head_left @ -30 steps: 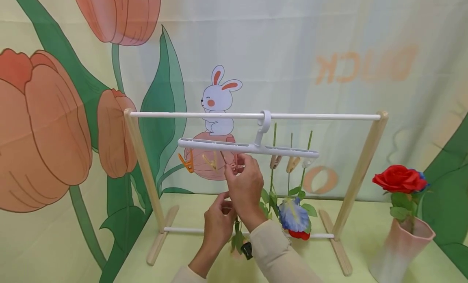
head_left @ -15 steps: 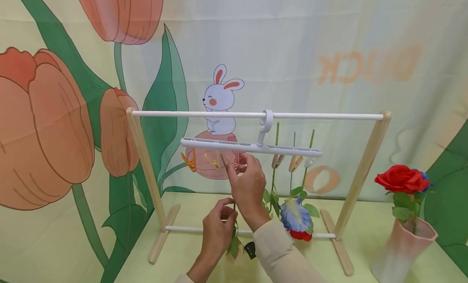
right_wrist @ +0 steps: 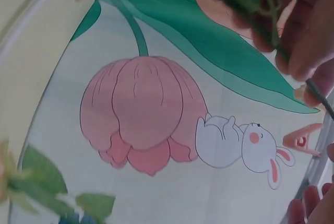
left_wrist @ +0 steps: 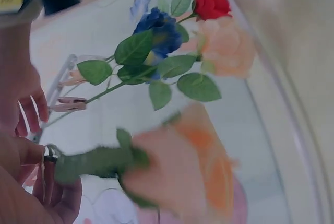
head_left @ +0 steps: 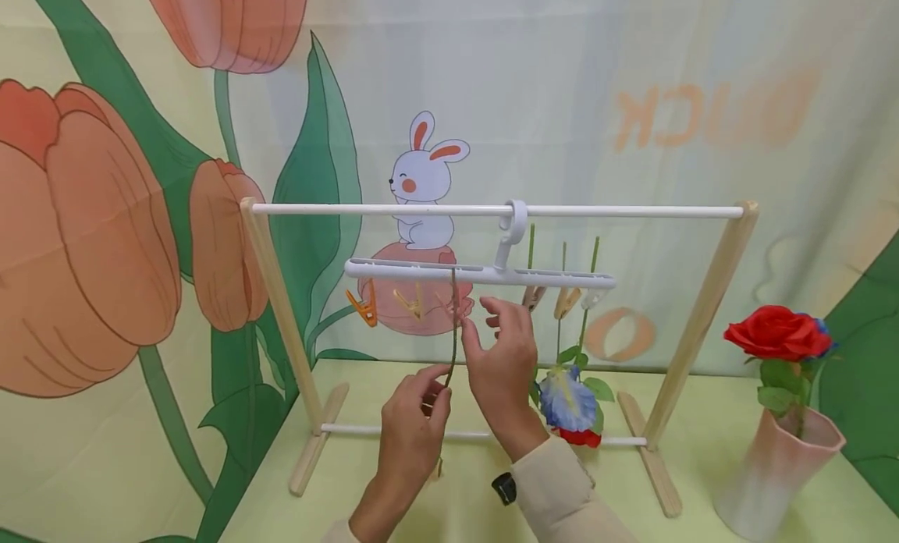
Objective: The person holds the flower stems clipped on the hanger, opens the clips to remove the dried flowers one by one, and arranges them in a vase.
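Observation:
My left hand (head_left: 414,422) pinches the long stem (head_left: 454,348) of an artificial flower, whose top end reaches up to the grey clip hanger (head_left: 414,272). The blurred peach bloom (left_wrist: 172,166) hangs beneath that hand in the left wrist view. My right hand (head_left: 502,360) is just right of the stem, fingers loosely bent and parted, with nothing visibly held. Near its thumb is a pink clip (right_wrist: 302,139), partly behind the stem in the head view. Farther left hang an orange clip (head_left: 364,305) and a yellow clip (head_left: 410,303), neither holding a flower.
A wooden rack with a white rod (head_left: 386,210) carries the hanger. Clips on its right side hold upside-down flowers, among them a blue one (head_left: 567,400) and a red rose (left_wrist: 211,0). A pink-and-white vase (head_left: 762,473) with red and blue flowers stands at the right.
My right hand has come off the pink clip and shifted right and slightly down. The stem now stands more upright in front of that clip, with my left hand still holding it.

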Action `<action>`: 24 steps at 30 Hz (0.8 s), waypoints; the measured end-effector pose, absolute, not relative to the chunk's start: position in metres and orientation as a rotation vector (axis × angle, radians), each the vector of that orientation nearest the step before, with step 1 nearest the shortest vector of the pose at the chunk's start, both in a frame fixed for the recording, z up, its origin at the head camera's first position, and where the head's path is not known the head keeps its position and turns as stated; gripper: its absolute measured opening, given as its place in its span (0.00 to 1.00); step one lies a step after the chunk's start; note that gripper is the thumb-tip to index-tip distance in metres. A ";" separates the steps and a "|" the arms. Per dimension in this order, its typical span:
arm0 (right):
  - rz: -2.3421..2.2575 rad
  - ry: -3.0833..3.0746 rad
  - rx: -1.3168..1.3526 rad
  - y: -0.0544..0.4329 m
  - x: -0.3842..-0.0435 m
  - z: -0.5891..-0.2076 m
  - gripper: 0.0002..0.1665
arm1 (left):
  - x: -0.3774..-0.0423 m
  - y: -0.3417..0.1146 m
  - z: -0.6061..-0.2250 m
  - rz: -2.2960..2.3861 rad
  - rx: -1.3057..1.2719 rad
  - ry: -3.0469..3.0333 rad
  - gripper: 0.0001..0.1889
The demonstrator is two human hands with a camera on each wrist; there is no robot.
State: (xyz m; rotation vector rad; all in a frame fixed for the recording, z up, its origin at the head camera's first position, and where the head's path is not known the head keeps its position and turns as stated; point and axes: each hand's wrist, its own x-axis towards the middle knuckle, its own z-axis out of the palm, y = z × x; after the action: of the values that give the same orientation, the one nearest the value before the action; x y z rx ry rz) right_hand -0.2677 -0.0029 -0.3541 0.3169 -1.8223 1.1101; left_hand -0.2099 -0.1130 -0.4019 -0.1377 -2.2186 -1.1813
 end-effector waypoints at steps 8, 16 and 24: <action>0.554 -1.629 0.670 0.034 -0.259 -0.366 0.07 | -0.207 -0.118 -0.391 -0.623 -0.254 -2.188 0.13; 0.311 -1.682 0.888 0.059 -0.253 -0.379 0.12 | -0.205 -0.119 -0.380 -0.378 -0.389 -2.163 0.15; 0.332 -1.742 0.947 0.065 -0.253 -0.388 0.02 | -0.200 -0.112 -0.374 -0.284 -0.417 -2.212 0.16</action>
State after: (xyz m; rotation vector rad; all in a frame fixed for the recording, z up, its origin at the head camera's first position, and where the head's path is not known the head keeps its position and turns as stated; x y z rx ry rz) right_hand -0.2530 0.0655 -0.3882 0.9471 -1.7425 0.3319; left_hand -0.2001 -0.1117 -0.3738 -0.4168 -2.2116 -0.2844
